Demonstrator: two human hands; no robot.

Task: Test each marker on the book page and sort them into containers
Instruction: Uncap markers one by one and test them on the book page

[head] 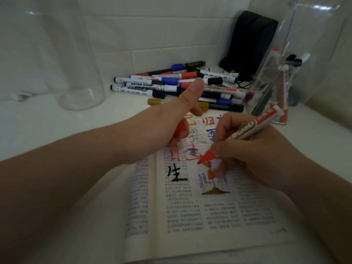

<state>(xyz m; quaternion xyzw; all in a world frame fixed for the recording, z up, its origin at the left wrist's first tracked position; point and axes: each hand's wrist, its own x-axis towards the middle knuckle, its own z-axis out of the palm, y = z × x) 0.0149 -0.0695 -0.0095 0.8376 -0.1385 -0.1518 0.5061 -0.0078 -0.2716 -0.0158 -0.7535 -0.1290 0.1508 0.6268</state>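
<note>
An open book [200,212] lies in front of me, its right page covered in red, blue, black and gold marker scribbles. My right hand [245,157] grips a red whiteboard marker [247,130], and its red tip touches the page. My left hand [179,119] rests on the page's upper left with the marker's red cap [181,128] tucked in its fingers and the thumb raised. A pile of markers [182,82] with blue, red, black and gold caps lies beyond the book.
A clear square container [297,60] at the right holds several markers, red ones among them. At the back left stands a clear round glass jar [82,96]. A black pouch [251,42] leans against the tiled wall behind the pile.
</note>
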